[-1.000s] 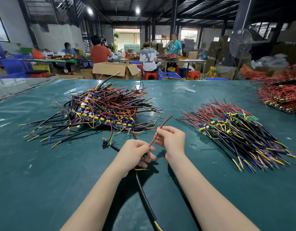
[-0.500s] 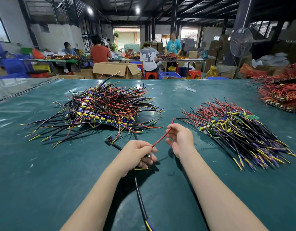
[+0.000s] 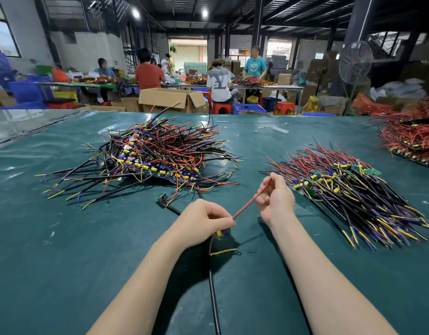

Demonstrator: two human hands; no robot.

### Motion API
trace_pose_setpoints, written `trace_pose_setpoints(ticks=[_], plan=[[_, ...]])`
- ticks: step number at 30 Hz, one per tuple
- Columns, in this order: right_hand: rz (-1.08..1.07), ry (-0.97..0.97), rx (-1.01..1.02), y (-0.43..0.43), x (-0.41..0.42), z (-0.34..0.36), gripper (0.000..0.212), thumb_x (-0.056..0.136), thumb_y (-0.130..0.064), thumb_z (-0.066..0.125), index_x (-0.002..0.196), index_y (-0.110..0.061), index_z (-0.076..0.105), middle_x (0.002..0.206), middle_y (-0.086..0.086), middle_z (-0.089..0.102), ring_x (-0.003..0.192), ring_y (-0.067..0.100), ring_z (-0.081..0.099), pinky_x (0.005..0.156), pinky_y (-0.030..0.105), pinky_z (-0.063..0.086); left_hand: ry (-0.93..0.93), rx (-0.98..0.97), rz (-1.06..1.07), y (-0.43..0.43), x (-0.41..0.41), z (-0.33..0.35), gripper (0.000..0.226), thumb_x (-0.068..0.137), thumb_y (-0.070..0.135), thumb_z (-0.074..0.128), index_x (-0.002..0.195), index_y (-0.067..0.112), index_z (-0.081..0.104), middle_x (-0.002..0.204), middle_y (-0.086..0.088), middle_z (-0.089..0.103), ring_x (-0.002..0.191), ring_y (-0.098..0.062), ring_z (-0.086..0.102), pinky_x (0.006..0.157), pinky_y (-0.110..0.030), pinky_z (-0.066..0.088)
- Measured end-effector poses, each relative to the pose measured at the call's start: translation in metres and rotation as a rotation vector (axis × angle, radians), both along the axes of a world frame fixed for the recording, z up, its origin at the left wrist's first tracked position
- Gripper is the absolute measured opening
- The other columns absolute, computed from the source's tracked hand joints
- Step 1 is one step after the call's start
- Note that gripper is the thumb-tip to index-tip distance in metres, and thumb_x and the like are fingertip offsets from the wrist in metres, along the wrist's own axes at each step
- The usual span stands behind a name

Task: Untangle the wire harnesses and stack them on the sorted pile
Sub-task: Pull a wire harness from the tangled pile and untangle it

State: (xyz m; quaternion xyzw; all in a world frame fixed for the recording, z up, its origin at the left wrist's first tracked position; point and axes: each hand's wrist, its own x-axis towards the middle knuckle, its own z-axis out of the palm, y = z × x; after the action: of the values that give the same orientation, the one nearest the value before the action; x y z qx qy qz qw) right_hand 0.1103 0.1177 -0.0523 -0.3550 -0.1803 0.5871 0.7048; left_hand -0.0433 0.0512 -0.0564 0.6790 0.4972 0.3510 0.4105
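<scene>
A tangled heap of wire harnesses (image 3: 157,155) lies on the green table at centre left. The sorted pile (image 3: 353,189) lies at the right, its wires laid side by side. My left hand (image 3: 203,223) grips one harness at its small board, whose black cable (image 3: 213,291) trails toward me. My right hand (image 3: 276,199) pinches that harness's red wire (image 3: 248,203), stretched straight between both hands. Another loose harness (image 3: 166,201) lies just beyond my left hand.
The green table cover (image 3: 63,238) spreads wide around both piles. A heap of red wires on trays (image 3: 411,139) sits at the far right. Cardboard boxes (image 3: 172,99), stools and several seated people fill the workshop behind the table.
My right hand has slid out along the red wire toward the sorted pile, pulling it straight. My left hand has kept its hold and the black cable has shifted slightly.
</scene>
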Motion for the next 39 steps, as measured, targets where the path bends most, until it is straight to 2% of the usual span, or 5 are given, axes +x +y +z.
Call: trace_pose_setpoints(ticks=[10,19,26,33,39], plan=[[0.329,-1.2,0.059,-0.034,-0.044,-0.007,0.024,0.086,-0.022,0.061,0.067,-0.012,0.049,0.068,0.004,0.052,0.06,0.022,0.057,0.057,0.036,0.055,-0.416,0.229,0.525,0.015,-0.029,-0.004,0.021,0.089,0.005,0.058,0.07,0.015,0.059,0.063,-0.002,0.054,0.054,-0.003,0.052,0.05,-0.015,0.052],[0.584,-1.188,0.216,-0.045,-0.052,-0.006,0.034,0.087,-0.006,0.054,0.055,-0.015,0.05,0.049,-0.002,0.05,0.035,0.006,0.043,0.034,0.016,0.034,-0.626,0.137,0.417,0.012,-0.032,0.004,0.021,0.085,-0.003,0.06,0.071,0.013,0.059,0.057,0.007,0.063,0.052,0.003,0.059,0.06,-0.015,0.054],[0.405,-1.264,0.257,-0.039,-0.048,-0.008,0.03,0.087,-0.01,0.058,0.057,-0.006,0.058,0.049,0.001,0.041,0.045,0.009,0.032,0.044,0.019,0.025,-0.127,0.393,0.408,0.006,-0.028,0.002,0.025,0.071,0.005,0.077,0.065,0.025,0.063,0.061,0.015,0.064,0.054,0.008,0.058,0.061,-0.006,0.047],[0.652,-0.652,0.2,-0.042,-0.053,0.002,0.026,0.095,-0.004,0.044,0.077,-0.008,0.062,0.054,-0.003,0.056,0.038,0.0,0.039,0.036,0.011,0.023,-1.01,0.0,0.549,0.012,-0.03,0.007,0.021,0.094,0.006,0.049,0.073,0.004,0.054,0.058,-0.004,0.062,0.053,-0.014,0.065,0.054,-0.018,0.055],[0.651,-0.615,0.136,-0.046,-0.051,0.006,0.022,0.091,-0.006,0.052,0.072,-0.006,0.064,0.05,-0.002,0.046,0.037,0.002,0.038,0.034,0.011,0.021,-1.07,-0.102,0.451,0.008,-0.035,0.013,0.011,0.094,0.01,0.05,0.083,0.011,0.052,0.054,0.001,0.066,0.05,-0.013,0.066,0.051,-0.022,0.056]])
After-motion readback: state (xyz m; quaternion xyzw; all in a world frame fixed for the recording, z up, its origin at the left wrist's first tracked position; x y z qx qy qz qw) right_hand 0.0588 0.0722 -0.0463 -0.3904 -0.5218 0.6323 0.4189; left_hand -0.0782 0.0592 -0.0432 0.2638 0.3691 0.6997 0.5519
